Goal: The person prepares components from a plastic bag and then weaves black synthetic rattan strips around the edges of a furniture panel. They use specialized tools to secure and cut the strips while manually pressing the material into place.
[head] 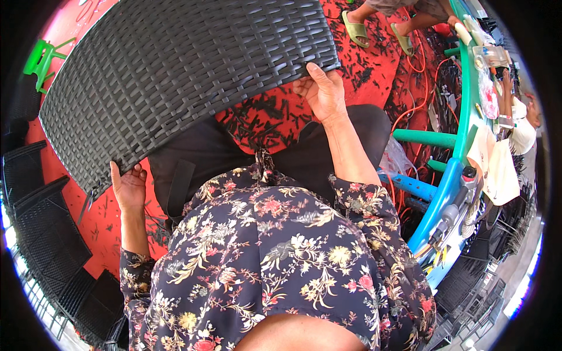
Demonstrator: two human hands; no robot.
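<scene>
A large black woven plastic-wicker panel (189, 74) spans the upper left of the head view, tilted over my lap. At its near left corner, my left hand (130, 186) grips the edge, thumb up and fingers partly behind it. My right hand (324, 90) pinches the near edge close to the right corner, with the thumb on top. A thin metal piece (90, 199) shows beside the left corner. Short black strip offcuts (259, 123) lie on the red floor covering between my knees.
Green and blue stools or tables (467, 109) stand at right, bearing a power tool (456, 206), papers (496, 175) and plastic bags. Orange cord (423, 96) crosses the floor. A person in green sandals (356, 31) stands ahead; another person is far right. Black wicker pieces (48, 237) line the left, near a green stool (44, 61).
</scene>
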